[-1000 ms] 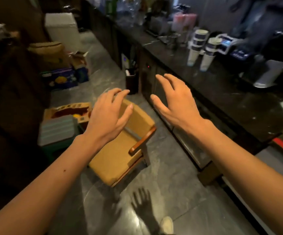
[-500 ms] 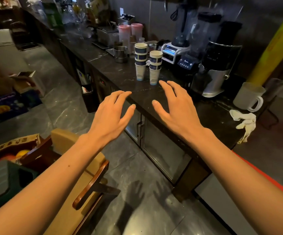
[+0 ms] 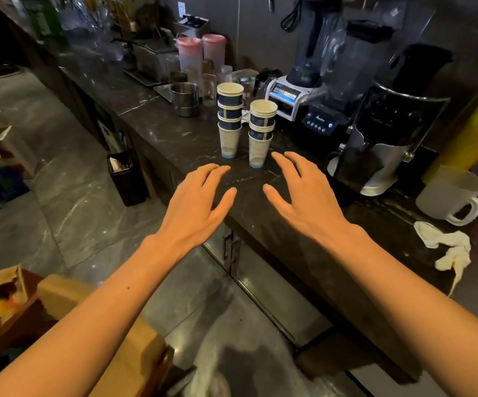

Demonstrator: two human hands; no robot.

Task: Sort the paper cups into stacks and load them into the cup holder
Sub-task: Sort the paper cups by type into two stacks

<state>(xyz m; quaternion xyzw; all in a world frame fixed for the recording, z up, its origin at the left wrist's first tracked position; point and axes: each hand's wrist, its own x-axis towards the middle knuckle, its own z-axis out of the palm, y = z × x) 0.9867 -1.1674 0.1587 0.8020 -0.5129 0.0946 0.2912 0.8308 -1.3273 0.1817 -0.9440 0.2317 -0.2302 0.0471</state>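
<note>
A: What fills most of the view?

B: A long dark marble counter (image 3: 157,138), running from about 11 o'clock down to 4 o'clock, with a grey stone floor (image 3: 68,202) on the 9 o'clock side.

A: And the big machines?

B: At 2 o'clock a black coffee grinder (image 3: 386,133) on a silver base; just toward 12 o'clock from it, two blenders, the nearer being a white-based blender (image 3: 292,93) with a lit panel. At 3 o'clock stands a white pitcher (image 3: 449,193) with a handle, and a crumpled white cloth (image 3: 446,247) lies toward 4 o'clock from it.

A: The hands?

B: Both bare, palms down, fingers spread, holding nothing. The left hand (image 3: 194,207) hangs over the counter's front edge; the right hand (image 3: 303,202) is over the countertop at its 3 o'clock, well clear of it.

A: Where are the cups?

B: Two upright stacks of paper cups at the view's centre, just beyond the fingertips. The left cup stack (image 3: 230,121) is the taller; the right cup stack (image 3: 261,133) stands just beside it at 4 o'clock. Neither hand touches them.

A: Anything smaller?

B: A steel pot (image 3: 186,98) at 10 o'clock of the stacks, with two pink-lidded containers (image 3: 200,53) behind it.
</note>
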